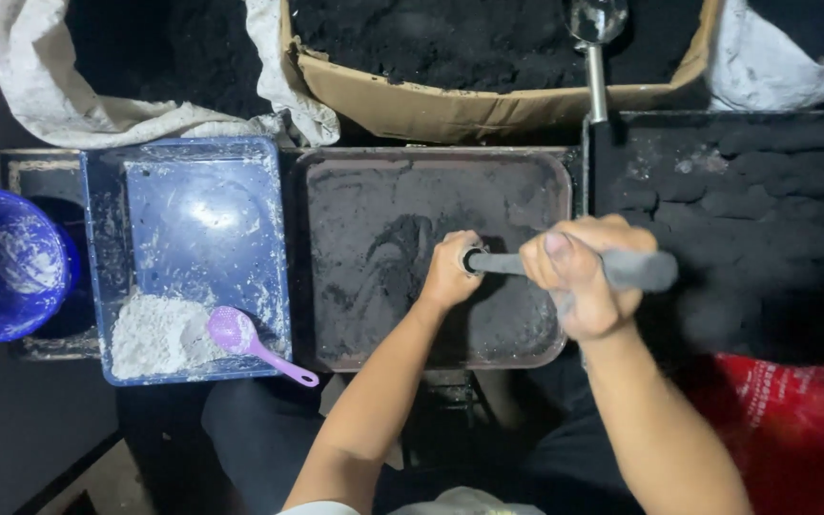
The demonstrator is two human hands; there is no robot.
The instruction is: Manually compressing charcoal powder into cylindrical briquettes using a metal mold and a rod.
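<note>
Gripping a dark tube [565, 267] with both hands over the black tray [336, 191].
My left hand [448, 272] clasps its end; my right hand [584, 277] is clenched around its middle.

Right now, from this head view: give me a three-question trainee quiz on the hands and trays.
1. True or false: the right hand grips the dark grey cylindrical rod.
2. What lies beside the white powder heap in the blue rectangular plastic tray?
A. metal spoon
B. purple plastic scoop
C. brush
3. Which tray lies beneath the left hand?

Key
1. True.
2. B.
3. The dark soot-coated rectangular metal tray in the middle.
</note>
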